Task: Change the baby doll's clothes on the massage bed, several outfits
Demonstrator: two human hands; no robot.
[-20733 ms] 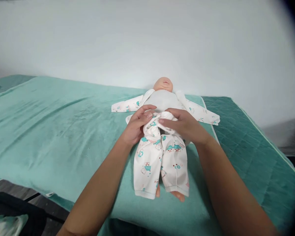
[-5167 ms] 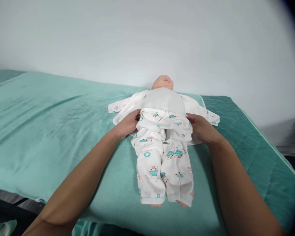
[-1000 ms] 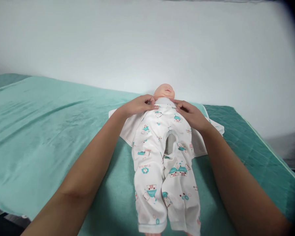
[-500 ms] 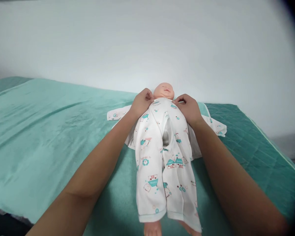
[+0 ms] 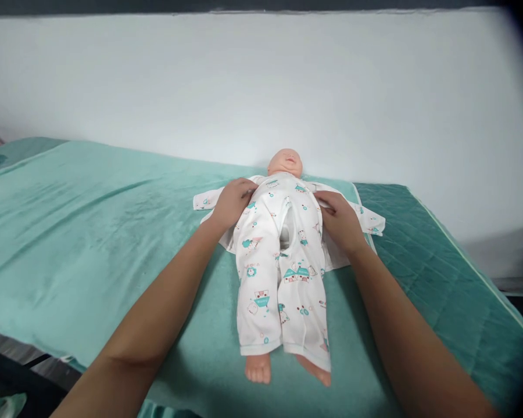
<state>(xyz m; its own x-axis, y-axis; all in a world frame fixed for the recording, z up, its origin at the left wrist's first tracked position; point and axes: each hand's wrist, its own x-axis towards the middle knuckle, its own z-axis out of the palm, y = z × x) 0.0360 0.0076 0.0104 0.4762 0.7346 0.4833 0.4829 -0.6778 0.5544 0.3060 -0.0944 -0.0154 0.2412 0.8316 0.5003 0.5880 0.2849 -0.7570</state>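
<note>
A baby doll (image 5: 286,161) lies on its back, head toward the wall and bare feet toward me. White printed baby trousers (image 5: 261,261) cover its legs and reach up to its chest, with an open slit at the crotch. A white printed baby shirt (image 5: 337,255) lies spread beneath, its sleeves stretched to both sides. At the trousers' upper left edge my left hand (image 5: 236,202) is closed, fingers curled against the cloth. My right hand (image 5: 339,219) pinches at the opposite side edge; the fingertips are partly hidden against the fabric.
A light green blanket (image 5: 91,232) covers the bed under the doll. To the right lies a darker green quilted pad (image 5: 436,278). A white wall (image 5: 261,81) rises behind. Dark items and a grey floor (image 5: 11,348) show beyond the bed's edge at lower left.
Both hands have slid from the trousers' top corners near the doll's neck down to the sides of its torso. The view has shifted, so both feet now show more fully.
</note>
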